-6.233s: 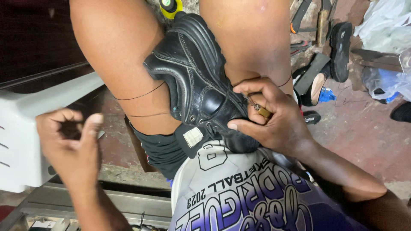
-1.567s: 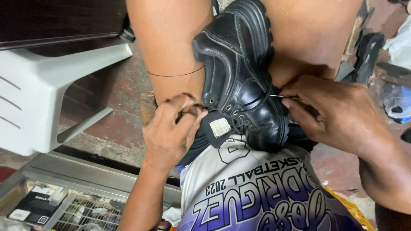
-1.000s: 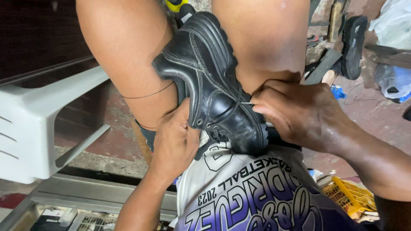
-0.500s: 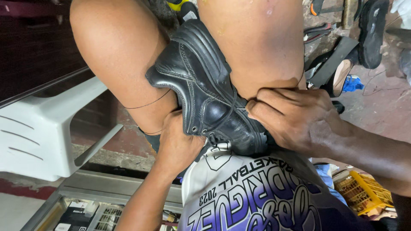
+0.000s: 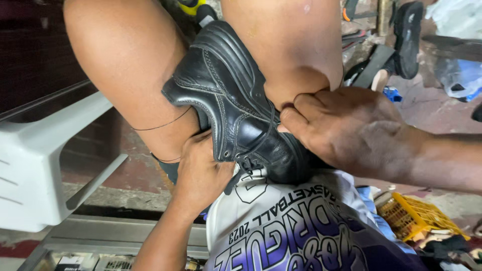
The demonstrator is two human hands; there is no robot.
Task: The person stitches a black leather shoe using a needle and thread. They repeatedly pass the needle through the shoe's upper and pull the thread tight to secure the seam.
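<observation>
A black leather lace-up shoe [image 5: 236, 100] is clamped between my bare knees, toe toward my lap. My left hand [image 5: 201, 175] reaches under the shoe's left side, fingers hidden beneath it and pressed against it. My right hand [image 5: 346, 130] rests on the shoe's right side with thumb and fingers pinched together at the upper; what they pinch is hidden. A thin dark thread [image 5: 160, 125] runs from the shoe across my left thigh. My white and purple printed shirt [image 5: 301, 231] fills the bottom.
A white plastic chair [image 5: 45, 160] stands at the left. Other black shoes and soles [image 5: 406, 35] lie on the floor at the upper right, with a yellow crate [image 5: 416, 216] at the lower right. A metal-framed glass case [image 5: 100, 246] runs along the bottom left.
My left hand has gone from beside the shoe to underneath it. My right hand has moved from a needle at the shoe's side to pinching tight against the upper.
</observation>
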